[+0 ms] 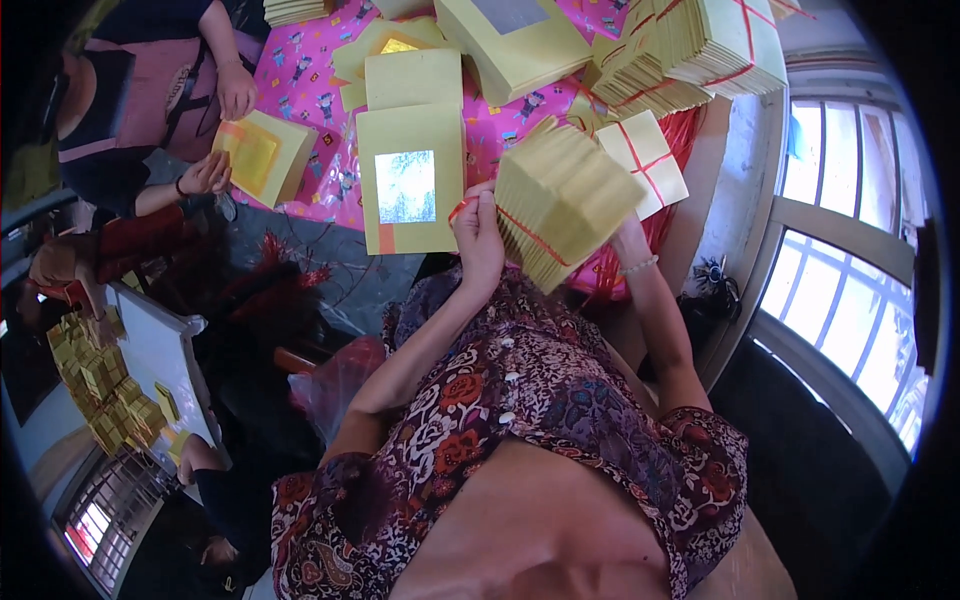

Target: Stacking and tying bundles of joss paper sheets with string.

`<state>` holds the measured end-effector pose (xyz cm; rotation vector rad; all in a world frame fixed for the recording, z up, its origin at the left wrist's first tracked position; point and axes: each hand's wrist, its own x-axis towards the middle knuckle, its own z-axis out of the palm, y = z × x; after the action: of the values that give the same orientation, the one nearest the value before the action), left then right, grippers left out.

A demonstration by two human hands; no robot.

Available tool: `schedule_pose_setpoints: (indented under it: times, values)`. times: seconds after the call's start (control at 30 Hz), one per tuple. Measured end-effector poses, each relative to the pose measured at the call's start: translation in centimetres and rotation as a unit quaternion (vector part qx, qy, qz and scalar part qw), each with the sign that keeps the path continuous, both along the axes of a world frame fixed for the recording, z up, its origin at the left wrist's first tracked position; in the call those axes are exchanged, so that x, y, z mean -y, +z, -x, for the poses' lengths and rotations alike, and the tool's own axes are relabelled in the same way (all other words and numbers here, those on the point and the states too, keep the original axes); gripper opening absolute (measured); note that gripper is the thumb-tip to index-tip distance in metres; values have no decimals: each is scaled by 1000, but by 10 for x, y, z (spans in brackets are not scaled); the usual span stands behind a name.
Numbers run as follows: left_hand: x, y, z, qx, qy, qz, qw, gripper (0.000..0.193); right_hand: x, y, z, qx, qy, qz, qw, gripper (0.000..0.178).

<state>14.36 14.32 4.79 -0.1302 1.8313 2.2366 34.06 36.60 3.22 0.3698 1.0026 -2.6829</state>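
Note:
A thick bundle of folded yellow paper is tilted above the table's near edge, slightly blurred. A red string runs across its side. My left hand is closed at the bundle's left edge, its thumb and fingers pinching the string. My right hand grips the bundle from its lower right; most of its fingers are hidden behind the paper. Just left of my left hand lies a stack of yellow paper with a silver square on top. Beyond my right hand sits a small pale bundle tied crosswise with red string.
A pink patterned cloth covers the table. More tied yellow bundles are piled at the far right, beside a barred window. A co-worker's hands hold yellow sheets at the left. Another table bears several small yellow bundles.

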Motion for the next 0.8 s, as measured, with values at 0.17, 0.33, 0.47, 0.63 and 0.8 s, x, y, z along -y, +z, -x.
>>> schedule_pose_setpoints:
  times: [0.17, 0.33, 0.47, 0.63, 0.8]
  values:
    - [-8, 29, 15, -381, -89, 126, 911, 16, -53, -32, 183, -67, 14, -17, 998, 10]
    - [12, -1, 26, -577, -184, 228, 762, 30, -54, -32, 220, -92, 110, -90, 986, 9]
    - [14, -31, 21, -588, -255, 260, 722, 32, -62, -56, 229, -71, 201, -107, 971, 8]
    - [20, -60, 3, -556, -321, 282, 713, 34, -45, -58, 233, -31, 265, -216, 939, 6]
    - [17, -66, 4, -565, -339, 278, 699, 33, -34, -56, 227, -34, 223, -267, 937, 8]
